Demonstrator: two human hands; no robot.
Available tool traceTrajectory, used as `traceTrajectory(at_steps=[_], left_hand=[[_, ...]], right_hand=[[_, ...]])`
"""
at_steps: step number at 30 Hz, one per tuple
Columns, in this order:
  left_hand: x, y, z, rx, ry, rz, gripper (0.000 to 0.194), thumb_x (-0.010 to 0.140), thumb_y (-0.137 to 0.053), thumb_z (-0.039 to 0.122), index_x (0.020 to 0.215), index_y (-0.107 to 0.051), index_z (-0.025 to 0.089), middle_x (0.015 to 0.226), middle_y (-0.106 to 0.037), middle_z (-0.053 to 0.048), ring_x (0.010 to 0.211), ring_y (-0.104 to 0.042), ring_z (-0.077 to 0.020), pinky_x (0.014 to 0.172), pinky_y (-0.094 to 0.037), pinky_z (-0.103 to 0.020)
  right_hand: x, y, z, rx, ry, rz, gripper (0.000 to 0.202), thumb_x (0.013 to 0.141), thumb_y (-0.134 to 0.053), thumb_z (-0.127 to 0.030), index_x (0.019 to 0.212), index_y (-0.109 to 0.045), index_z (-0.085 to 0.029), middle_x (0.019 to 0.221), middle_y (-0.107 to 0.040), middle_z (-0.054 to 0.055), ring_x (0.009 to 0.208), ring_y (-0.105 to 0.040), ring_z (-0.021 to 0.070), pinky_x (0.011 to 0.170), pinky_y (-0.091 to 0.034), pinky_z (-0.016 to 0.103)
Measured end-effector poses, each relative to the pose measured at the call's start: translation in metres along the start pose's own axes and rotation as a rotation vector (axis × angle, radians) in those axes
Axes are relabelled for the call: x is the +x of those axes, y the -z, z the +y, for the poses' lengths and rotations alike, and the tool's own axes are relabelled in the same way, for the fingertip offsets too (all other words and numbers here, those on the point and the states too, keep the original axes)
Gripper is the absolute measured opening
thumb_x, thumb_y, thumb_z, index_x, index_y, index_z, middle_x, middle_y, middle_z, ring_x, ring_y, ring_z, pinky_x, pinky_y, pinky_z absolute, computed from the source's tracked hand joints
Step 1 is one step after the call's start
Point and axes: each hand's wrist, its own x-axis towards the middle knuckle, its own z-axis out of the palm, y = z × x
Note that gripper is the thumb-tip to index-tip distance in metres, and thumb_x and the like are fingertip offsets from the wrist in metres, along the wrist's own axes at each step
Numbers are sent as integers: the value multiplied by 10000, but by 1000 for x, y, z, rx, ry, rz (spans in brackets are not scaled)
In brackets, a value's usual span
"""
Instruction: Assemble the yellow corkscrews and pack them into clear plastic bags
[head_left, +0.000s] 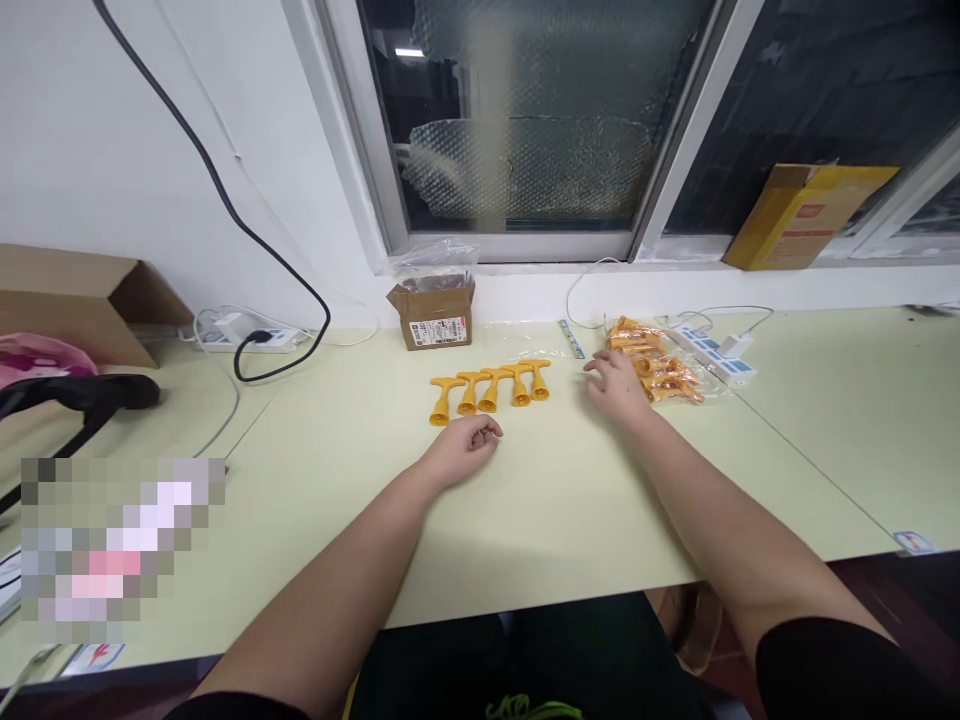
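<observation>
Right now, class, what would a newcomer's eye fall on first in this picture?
A row of five yellow T-shaped parts stands mid-table, just beyond the loosely curled left hand. The open right hand rests beside a clear bag of the same parts, towards the window sill.

blurred patch [120, 545] lower left | bag [664, 368] contents indistinct

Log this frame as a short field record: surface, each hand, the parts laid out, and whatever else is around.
surface: pale green table
left hand: loosely curled, resting on the table just in front of the row, holding nothing
right hand: fingers spread, at the edge of the clear bag
row of yellow T-shaped parts: five, side by side
clear bag of yellow parts: right of the row
small cardboard box: behind the row, by the wall
</observation>
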Motion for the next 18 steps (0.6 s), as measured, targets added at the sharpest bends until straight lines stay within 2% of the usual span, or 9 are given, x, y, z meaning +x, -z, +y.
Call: traceTrajectory(at_steps=[2, 4, 7, 10, 12, 14, 16, 18], left_hand=[[-1, 0, 1, -7, 8, -12, 167, 859, -594, 256, 968, -695, 180, 707, -531, 28, 615, -442, -131, 587, -367, -257], [-2, 1, 1, -14, 14, -17, 165, 859, -598, 260, 965, -694, 178, 703, -521, 31, 614, -436, -128, 586, -367, -255], [-3, 2, 2, -27, 24, -21, 160, 859, -600, 262, 960, -692, 178, 692, -502, 35, 608, -428, -126, 586, -366, -254], [-3, 2, 1, -21, 33, -27, 161, 859, -604, 263, 963, -692, 179, 690, -501, 35, 608, -427, -126, 586, -365, -255], [-3, 3, 1, -16, 29, -28, 161, 860, -606, 265, 965, -693, 179, 694, -508, 31, 611, -431, -128, 587, -366, -256], [-2, 4, 1, -6, 8, -14, 163, 864, -602, 267, 968, -695, 181, 701, -518, 24, 617, -437, -134, 590, -369, -260], [-2, 5, 2, 10, -18, 14, 162, 871, -596, 268, 967, -698, 187, 724, -545, 8, 631, -453, -144, 602, -380, -270], [-2, 7, 3, 14, -28, 51, 153, 877, -596, 274, 957, -697, 193, 766, -584, -13, 654, -484, -158, 621, -404, -284]], right_hand=[[17, -16, -9, -85, 3, -195, 352, 942, -504, -211, 1201, -728, -128, 1529, -520, 186, 1434, -453, 334, 1226, -335, 449], [35, -31, -12, -104, -4, -277, 358, 917, -511, -152, 1185, -739, -88, 1546, -514, 225, 1457, -445, 346, 1228, -336, 460], [57, -48, -12, -80, 2, -318, 398, 870, -539, -92, 1221, -726, -73, 1485, -587, 228, 1436, -494, 312, 1219, -362, 416], [67, -54, -14, -54, -24, -303, 481, 850, -546, -74, 1312, -681, -74, 1459, -617, 217, 1370, -561, 309, 1184, -411, 411], [68, -51, -18, -50, -61, -250, 540, 867, -521, -81, 1398, -617, -57, 1501, -574, 229, 1379, -549, 327, 1181, -417, 442], [65, -41, -25, -13, -90, -131, 571, 904, -481, -106, 1468, -546, -46, 1527, -537, 234, 1405, -522, 331, 1199, -402, 475], [57, -24, -34, 133, -68, 78, 535, 933, -463, -147, 1455, -562, -85, 1460, -586, 213, 1364, -556, 313, 1190, -424, 492], [47, -2, -45, 378, 44, 291, 443, 948, -483, -204, 1360, -640, -166, 1308, -669, 162, 1259, -629, 292, 1125, -491, 500]])
